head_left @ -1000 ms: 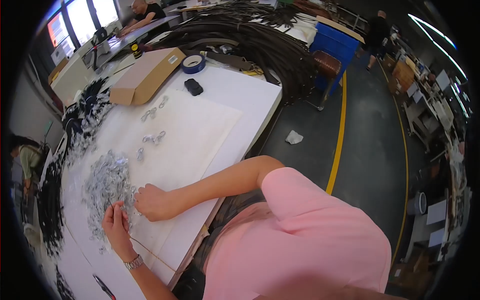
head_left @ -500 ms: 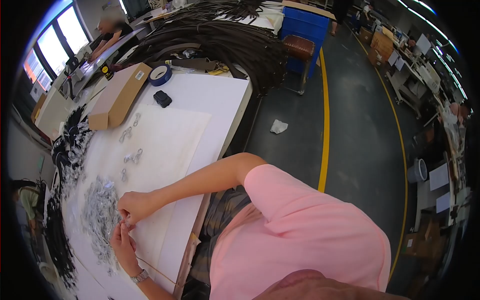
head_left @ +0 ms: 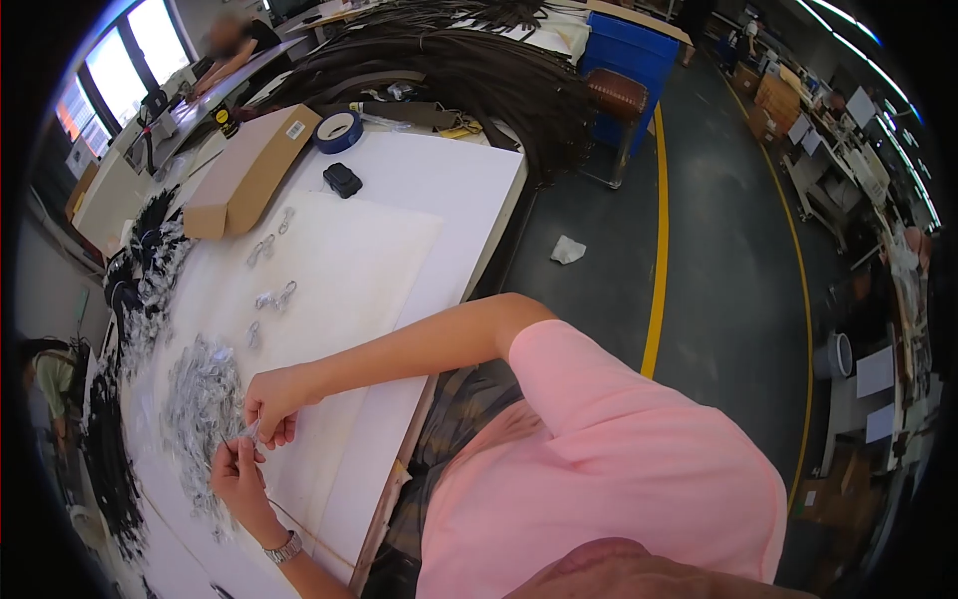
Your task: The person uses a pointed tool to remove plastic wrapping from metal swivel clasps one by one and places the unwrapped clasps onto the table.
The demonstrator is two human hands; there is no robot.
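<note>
My right hand (head_left: pixel 276 400) is closed, its fingertips pinching a small, clear, shiny plastic-looking piece (head_left: pixel 253 430). Just below it, my left hand (head_left: pixel 239 477), with a metal watch on the wrist, pinches the same piece between thumb and fingers. A thin dark line sticks out near the left fingertips, too small to identify. Both hands are over the white table, at the right edge of a heap of clear, silvery pieces (head_left: pixel 200 394). Above the hands lie several similar twisted pieces (head_left: pixel 276 297) on a white sheet (head_left: pixel 349 260).
A cardboard box (head_left: pixel 249 170), blue tape roll (head_left: pixel 337 132) and small black object (head_left: pixel 342 181) sit farther up the table. Black strips with clear ends (head_left: pixel 115 469) line its left side. Dark strips (head_left: pixel 469 80) pile behind. A stool (head_left: pixel 616 95) stands beside blue crates (head_left: pixel 631 55).
The view has shifted slightly, so the table appears farther right. My hands have tilted and opened a little around the clear piece, the left fingertips moving leftward from the right hand.
</note>
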